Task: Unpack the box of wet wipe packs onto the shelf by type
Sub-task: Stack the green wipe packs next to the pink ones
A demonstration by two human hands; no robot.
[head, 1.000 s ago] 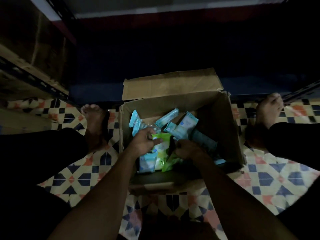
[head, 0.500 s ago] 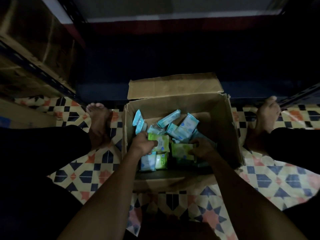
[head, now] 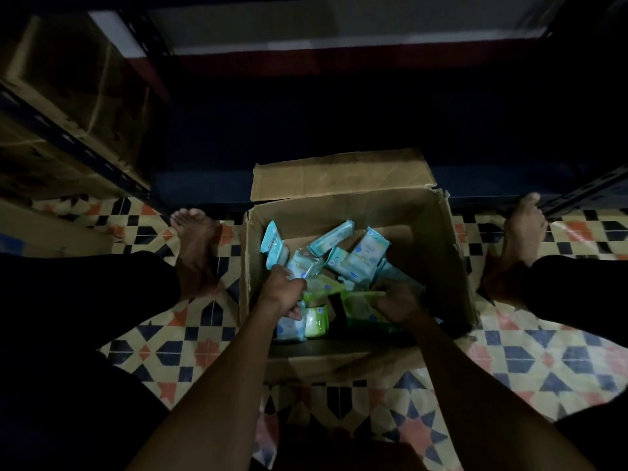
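Cardboard, soft and creased, frames everything I care about: the open box (head: 438, 253) sits on the patterned tile floor (head: 530, 362) between my bare feet, and both my forearms run down into it. My left hand (head: 283, 295) is curled, its fingers seemingly gripping the near edge of a green wipe pack (head: 321, 287), though in this dim light I cannot tell how firm that hold is. My right hand (head: 396, 302) curls over a second green pack (head: 358, 302) lying just beside the first, thumb on its top face.

I judge these packs to be light, squashy and slick in their film wrap, so a pinch at a corner would let one slide; I would take each across its short width, thumb on top and fingers beneath, and lift flat. The sealed end seams look like the stiffest part.

Nearest me in the box lie a small blue-and-white pack (head: 289, 329) and a small green one (head: 316, 321), side by side. Beyond my hands a loose heap of pale teal packs (head: 360, 254) lies tilted and overlapping against the far wall. Past the raised back flap (head: 339, 173), the shelf (head: 339, 185) is dark, and I cannot see anything on it; sorting by type seems barely begun.
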